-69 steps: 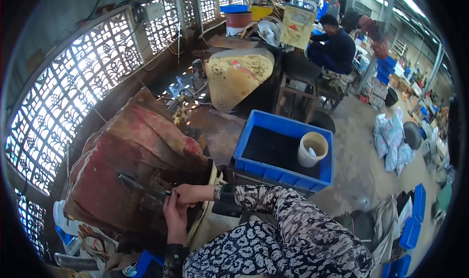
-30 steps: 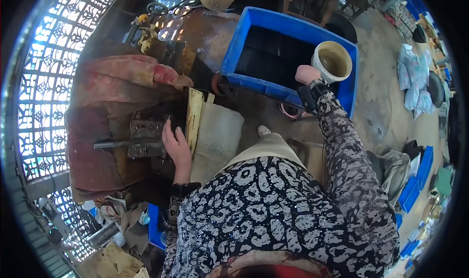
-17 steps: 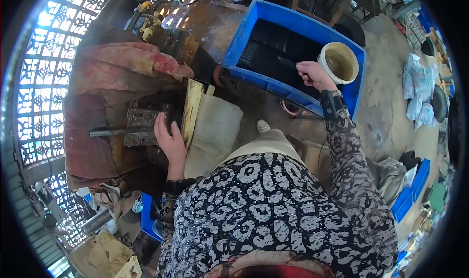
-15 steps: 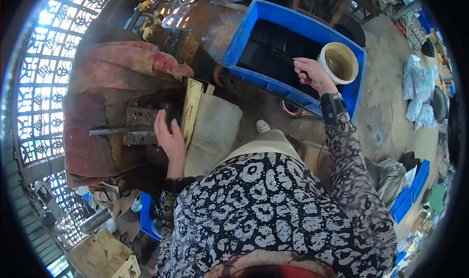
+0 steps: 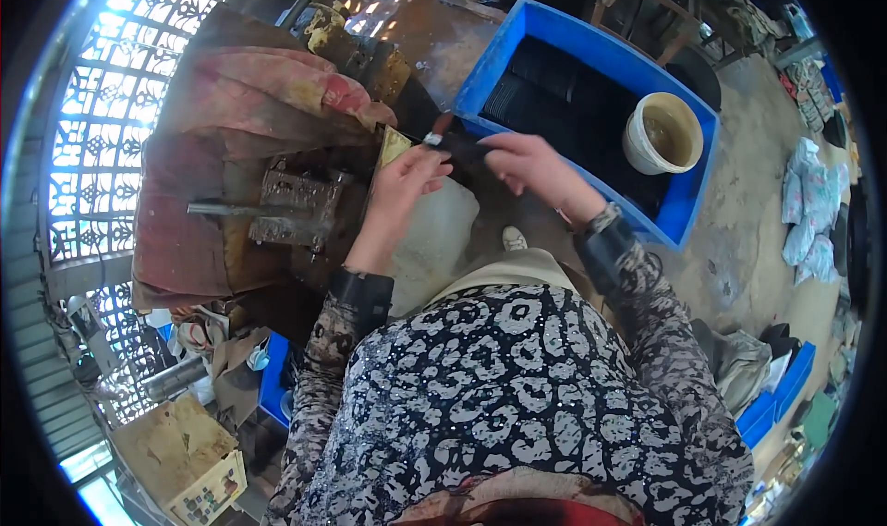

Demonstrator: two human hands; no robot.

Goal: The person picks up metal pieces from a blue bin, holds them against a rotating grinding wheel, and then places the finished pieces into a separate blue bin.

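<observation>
Over the gap between the machine and the blue crate, a small black flat piece (image 5: 465,149) spans my two hands, blurred by motion. My right hand (image 5: 543,177) is closed on its right end, fingers curled. My left hand (image 5: 402,193) pinches at its left end, where a small white spot shows by the fingertips. What the piece is I cannot make out. Beyond my right hand, the blue crate (image 5: 591,41) holds rows of black ridged pieces (image 5: 536,78) and a cream bucket (image 5: 639,147) of murky liquid.
To the left is a machine draped in a stained red cloth (image 5: 249,82), with a metal block and bar (image 5: 296,207). A pale sheet (image 5: 434,239) hangs beside it. A cardboard box (image 5: 180,447) stands lower left; plastic bags (image 5: 808,207) lie at right.
My right hand has come left from over the crate, with the black piece now in its fingers. My left hand has moved up and right from the metal block to meet it.
</observation>
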